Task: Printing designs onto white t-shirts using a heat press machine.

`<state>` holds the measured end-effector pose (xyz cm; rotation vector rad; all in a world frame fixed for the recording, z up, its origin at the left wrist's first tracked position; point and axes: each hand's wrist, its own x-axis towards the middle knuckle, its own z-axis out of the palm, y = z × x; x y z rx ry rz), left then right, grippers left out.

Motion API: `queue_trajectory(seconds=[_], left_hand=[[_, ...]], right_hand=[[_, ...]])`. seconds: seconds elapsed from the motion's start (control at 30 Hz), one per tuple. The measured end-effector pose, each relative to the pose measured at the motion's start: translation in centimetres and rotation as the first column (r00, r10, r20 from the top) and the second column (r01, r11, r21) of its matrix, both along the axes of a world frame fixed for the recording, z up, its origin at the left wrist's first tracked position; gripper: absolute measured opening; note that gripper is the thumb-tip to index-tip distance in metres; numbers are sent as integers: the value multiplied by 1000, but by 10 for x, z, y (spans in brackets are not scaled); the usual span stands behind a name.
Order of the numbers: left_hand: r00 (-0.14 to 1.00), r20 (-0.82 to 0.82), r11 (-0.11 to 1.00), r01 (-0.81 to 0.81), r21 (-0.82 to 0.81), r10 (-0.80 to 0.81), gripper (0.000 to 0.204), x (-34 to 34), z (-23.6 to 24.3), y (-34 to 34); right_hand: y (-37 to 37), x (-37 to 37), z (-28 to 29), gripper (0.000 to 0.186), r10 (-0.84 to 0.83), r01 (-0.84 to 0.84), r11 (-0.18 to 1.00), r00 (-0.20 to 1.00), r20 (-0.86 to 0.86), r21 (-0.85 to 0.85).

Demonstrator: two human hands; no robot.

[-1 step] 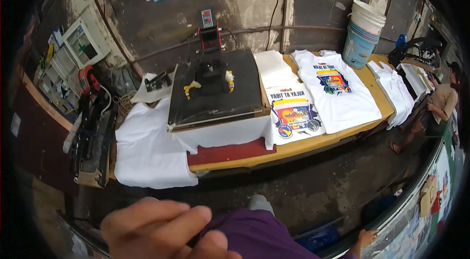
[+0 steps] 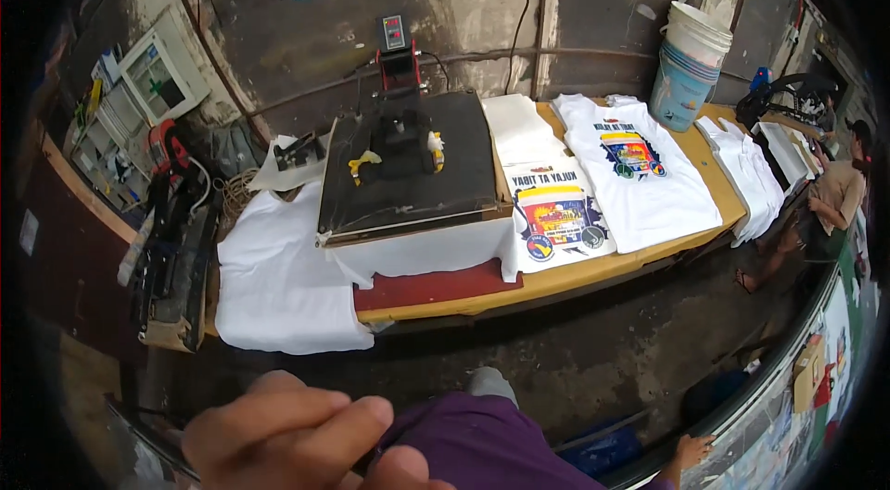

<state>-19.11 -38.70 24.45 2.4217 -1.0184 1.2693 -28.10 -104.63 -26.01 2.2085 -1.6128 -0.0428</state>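
My left hand (image 2: pixel 287 434) is raised at the lower edge, close to me and blurred. Its fingers are loosely curled side by side, and nothing shows in them. At the lower right my right hand (image 2: pixel 692 449) lies with its fingers over the rim of a glass-topped counter (image 2: pixel 742 439). Across from me stands a heat press with a wide black plate (image 2: pixel 426 198) and a small control box (image 2: pixel 393 30). White cloth (image 2: pixel 426 247) hangs from under the plate. To its right lie a printed sheet (image 2: pixel 561 216) with mirrored lettering and a printed white T-shirt (image 2: pixel 640 179).
A folded white shirt (image 2: pixel 287 277) overhangs the yellow-topped table (image 2: pixel 436 309) at left. Stacked buckets (image 2: pixel 686 73) and more white shirts (image 2: pixel 742 175) stand toward the right. A second press (image 2: pixel 171 240) is at far left. Another person (image 2: pixel 839 193) is at the far right.
Almost nothing differs. My left hand sits slightly farther left and lower, and the view has shifted a little. My right hand stays on the counter rim.
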Motion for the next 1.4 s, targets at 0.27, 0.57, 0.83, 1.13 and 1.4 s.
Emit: queue_trajectory(seconds=[0.27, 0.57, 0.83, 1.13, 1.4], left_hand=[[993, 117, 946, -5, 324, -35, 29, -8, 5, 16], [977, -209, 980, 2, 198, 40, 34, -27, 21, 14], [999, 9, 945, 47, 323, -53, 35, -31, 1, 22], [968, -100, 972, -235, -25, 232, 10, 23, -27, 46], [847, -476, 838, -426, -340, 237, 27, 242, -144, 116]], right_hand=[[4, 5, 7, 89, -16, 17, 1000, 1000, -16, 19], [0, 3, 6, 89, -74, 62, 988, 994, 77, 139], [3, 4, 11, 88, -44, 35, 994, 996, 81, 106], [0, 3, 7, 86, -19, 15, 998, 998, 63, 69], [-56, -35, -62, 76, 519, -521, 758, 846, -121, -393]])
